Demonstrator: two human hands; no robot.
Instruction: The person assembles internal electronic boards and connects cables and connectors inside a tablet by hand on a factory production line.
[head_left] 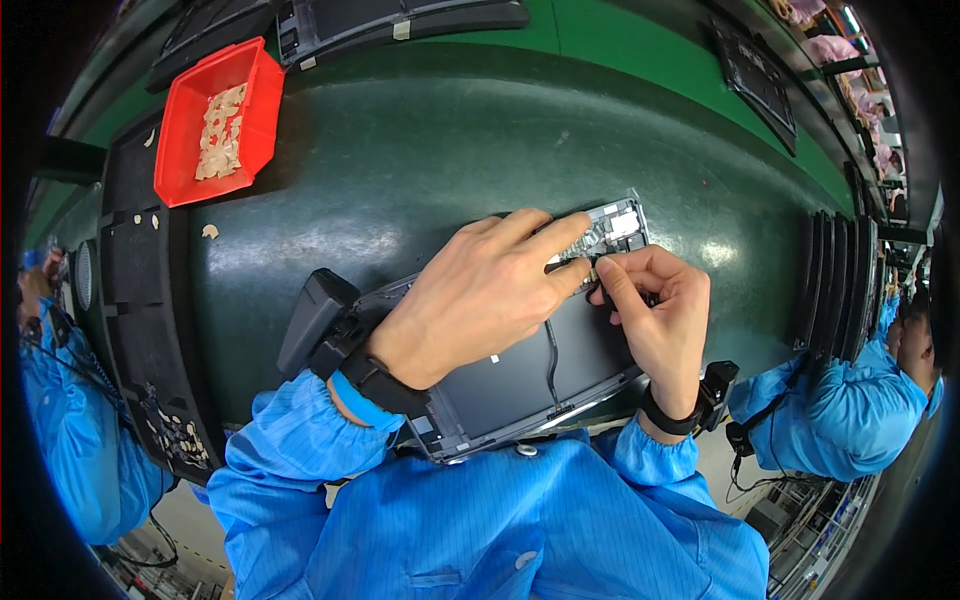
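Observation:
A flat dark-grey device (600, 350), like an opened laptop or tablet, lies tilted on the bench in front of me. Its far right corner shows a bare circuit board with a white patch (625, 224). A black cable (553, 365) runs down the panel from under my hands. Stretched across the device, my left hand (480, 290) has its fingers extended, index finger and thumb resting at the board. My right hand (665, 310) pinches thumb and index finger together at the board's near edge. Whatever lies between those fingertips is hidden.
A red bin (262, 115) of beige scraps (222, 135) stands far left. Beside it, a black tray (150, 330) holds more scraps. Dark panels lie along the back (400, 20) and far right (755, 80); several stand stacked (840, 285) at right. Blue-sleeved people work on both sides.

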